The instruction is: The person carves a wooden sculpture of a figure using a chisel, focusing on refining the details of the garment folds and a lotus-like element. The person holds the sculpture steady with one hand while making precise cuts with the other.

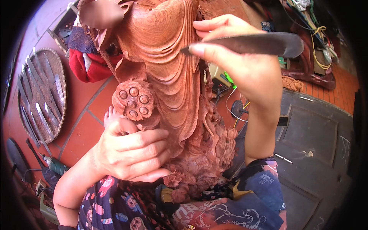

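A reddish-brown carved wooden statue point(174, 82) with flowing robe folds leans across the middle, its lower end between my legs. My left hand point(132, 149) is closed around the carving just below a round lotus seed pod point(133, 100). My right hand point(247, 69) pinches a flat dark metal carving knife point(268, 43) between thumb and fingers. The knife's narrow tip points left and meets the robe folds on the statue's right side, though whether it touches the wood I cannot tell. Its broad rounded end sticks out to the right.
At the left, a round woven tray point(57, 132) holds several metal blades point(43, 117) on the red tiled floor point(82, 100). Red cloth point(86, 67) lies behind it. A green power tool point(57, 165) rests at lower left. To the right are a dark panel point(314, 130) and loose wires point(230, 105).
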The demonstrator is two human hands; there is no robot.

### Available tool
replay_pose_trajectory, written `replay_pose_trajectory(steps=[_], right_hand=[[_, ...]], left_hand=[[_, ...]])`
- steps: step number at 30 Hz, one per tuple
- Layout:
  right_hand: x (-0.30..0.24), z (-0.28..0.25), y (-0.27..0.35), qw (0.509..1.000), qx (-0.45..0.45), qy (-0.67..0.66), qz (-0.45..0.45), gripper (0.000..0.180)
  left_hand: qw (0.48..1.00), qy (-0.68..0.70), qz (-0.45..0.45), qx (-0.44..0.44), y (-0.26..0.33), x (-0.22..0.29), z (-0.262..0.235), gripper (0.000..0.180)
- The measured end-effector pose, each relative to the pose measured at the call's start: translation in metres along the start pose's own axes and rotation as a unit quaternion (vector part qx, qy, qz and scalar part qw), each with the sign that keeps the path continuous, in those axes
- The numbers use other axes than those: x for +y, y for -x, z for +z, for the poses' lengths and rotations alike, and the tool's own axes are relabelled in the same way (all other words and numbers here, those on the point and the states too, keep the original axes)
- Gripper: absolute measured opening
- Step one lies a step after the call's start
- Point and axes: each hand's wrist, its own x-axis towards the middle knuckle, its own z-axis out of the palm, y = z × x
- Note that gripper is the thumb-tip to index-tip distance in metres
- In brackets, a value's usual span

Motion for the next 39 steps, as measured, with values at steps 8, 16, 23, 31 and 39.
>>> replay_pose_trajectory(steps=[8,16,23,31,39], right_hand=[[0.001,0.002,0.002,0.995,0.016,-0.063,0.069,0.013],[0.012,0.003,0.003,0.998,0.027,-0.049,0.012,0.011],[-0.007,-0.002,0.005,0.985,0.076,-0.148,0.038,0.013],[0.001,0.019,0.031,0.951,0.118,-0.279,0.061,0.02],[0.002,0.024,0.029,0.986,0.125,0.075,-0.081,0.016]], left_hand=[[1.0,-0.017,0.003,-0.019,0.005,0.001,0.001,0.025],[1.0,-0.005,0.002,-0.003,-0.002,0.0,0.0,0.021],[0.999,-0.024,0.006,-0.028,0.006,0.001,0.001,0.027],[0.999,-0.025,0.0,-0.033,0.006,0.002,0.001,0.026],[0.999,-0.025,0.003,-0.035,0.006,0.002,0.0,0.026]])
